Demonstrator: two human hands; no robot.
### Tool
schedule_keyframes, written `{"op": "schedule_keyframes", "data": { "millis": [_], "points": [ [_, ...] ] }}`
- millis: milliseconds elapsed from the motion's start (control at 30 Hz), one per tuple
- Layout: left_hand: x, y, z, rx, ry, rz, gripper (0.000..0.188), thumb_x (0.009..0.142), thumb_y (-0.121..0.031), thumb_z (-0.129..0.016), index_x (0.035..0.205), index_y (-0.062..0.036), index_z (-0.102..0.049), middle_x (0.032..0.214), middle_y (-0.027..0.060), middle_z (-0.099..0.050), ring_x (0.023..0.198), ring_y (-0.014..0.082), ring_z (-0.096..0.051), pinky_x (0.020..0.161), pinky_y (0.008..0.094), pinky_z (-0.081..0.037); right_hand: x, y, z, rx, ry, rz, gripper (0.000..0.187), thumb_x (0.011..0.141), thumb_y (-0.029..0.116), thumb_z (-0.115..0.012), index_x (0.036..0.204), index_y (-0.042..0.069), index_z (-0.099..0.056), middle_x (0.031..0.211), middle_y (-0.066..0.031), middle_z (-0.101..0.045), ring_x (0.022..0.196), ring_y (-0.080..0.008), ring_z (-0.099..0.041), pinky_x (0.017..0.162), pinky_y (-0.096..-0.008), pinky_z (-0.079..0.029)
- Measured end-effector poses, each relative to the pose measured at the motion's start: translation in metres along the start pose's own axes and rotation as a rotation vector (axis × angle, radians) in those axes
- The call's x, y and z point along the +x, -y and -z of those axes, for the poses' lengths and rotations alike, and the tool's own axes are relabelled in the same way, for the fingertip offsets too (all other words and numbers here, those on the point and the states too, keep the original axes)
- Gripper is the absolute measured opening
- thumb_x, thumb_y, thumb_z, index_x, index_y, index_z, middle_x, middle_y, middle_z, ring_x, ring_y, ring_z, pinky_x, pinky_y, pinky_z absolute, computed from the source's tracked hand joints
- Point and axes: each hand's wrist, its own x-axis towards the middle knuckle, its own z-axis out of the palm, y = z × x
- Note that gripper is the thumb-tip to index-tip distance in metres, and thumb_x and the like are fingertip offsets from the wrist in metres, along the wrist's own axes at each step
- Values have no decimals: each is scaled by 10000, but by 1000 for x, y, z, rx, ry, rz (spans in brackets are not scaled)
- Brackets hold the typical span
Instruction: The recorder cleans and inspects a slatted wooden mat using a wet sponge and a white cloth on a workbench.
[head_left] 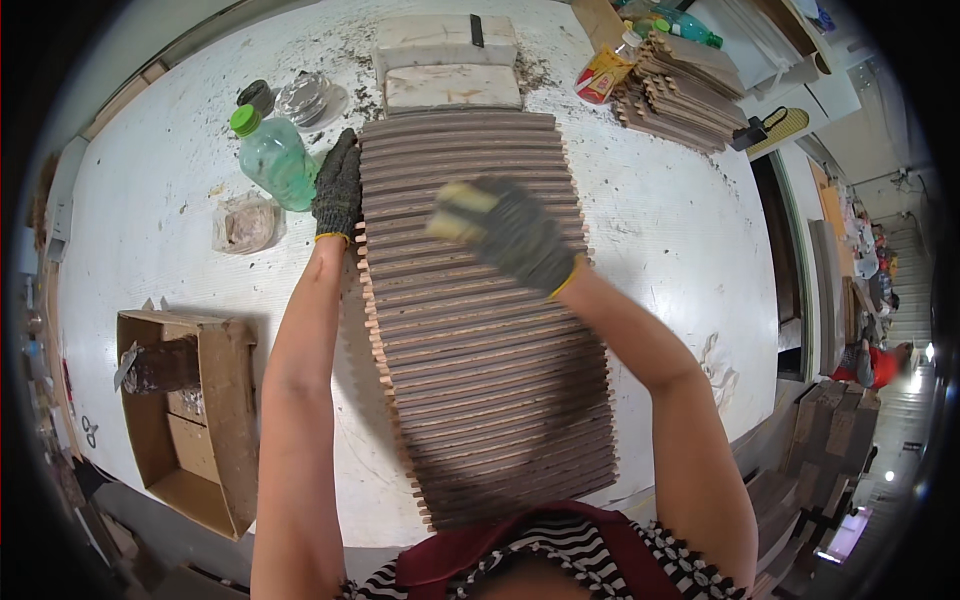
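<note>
Grey-brown, ridged and rough, a long row of narrow boards (490, 385) is laid side by side on the white table (690, 290), with small pale tongues left jutting along both edges. Across its lower part a dark shadow is cast. Its far end is met by two pale, smudged blocks (450, 88), one of them marked with a black strip. On the left, a translucent green plastic bottle (276, 165), round-shouldered and green-capped, is seen near a crumpled clear packet (247, 223); lower down, an open cardboard box (238, 430) is placed, its walls brown and scuffed.

The row is set between the forearms, its far half flanked on the left by the left hand (339, 190) and overlapped by the right hand (510, 235). Both are covered by dark knitted gloves with yellow cuffs. The left is held flat, fingers straight and together, along the row's left edge. The right is blurred over the boards, pale yellow at its finger end; whether anything is gripped, or the boards touched, cannot be told.
</note>
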Motion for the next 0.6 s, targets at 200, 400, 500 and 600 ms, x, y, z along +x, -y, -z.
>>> {"op": "schedule_keyframes", "data": {
  "millis": [200, 400, 500, 600],
  "points": [
    [1, 2, -2, -10, -21, -55, 409, 990, -216, -481, 1346, -19, -523, 1381, 144, -539, 1289, 268, -489, 1093, 329, -347, -71, -110, 84, -406, 197, -805, 429, 810, 165, -690, 1226, 102, -607, 941, -177, -634, 848, -338, -609, 817, -422, -490],
    [-3, -4, 1, -43, -11, 20, 409, 991, -233, -489, 1335, -20, -540, 1375, 144, -546, 1283, 257, -494, 1088, 324, -348, -6, 48, 52, 327, 363, -396, 415, 883, 210, -644, 1288, 166, -563, 1293, -87, -567, 1186, -277, -542, 991, -429, -461],
    [2, -3, 0, -37, -14, 13, 407, 990, -226, -499, 1338, -18, -540, 1375, 141, -547, 1279, 247, -495, 1090, 319, -344, -30, 37, 41, 296, 419, -353, 361, 877, 202, -641, 1237, 200, -609, 1264, -81, -588, 1113, -289, -588, 958, -429, -483],
    [3, 0, -1, -48, -18, -15, 407, 987, -218, -508, 1337, -13, -539, 1374, 145, -545, 1278, 248, -496, 1092, 321, -342, -54, -52, 61, -179, 140, -137, 356, 852, 215, -649, 1206, 183, -641, 1142, -104, -633, 997, -302, -607, 881, -405, -503]
  ]
}}
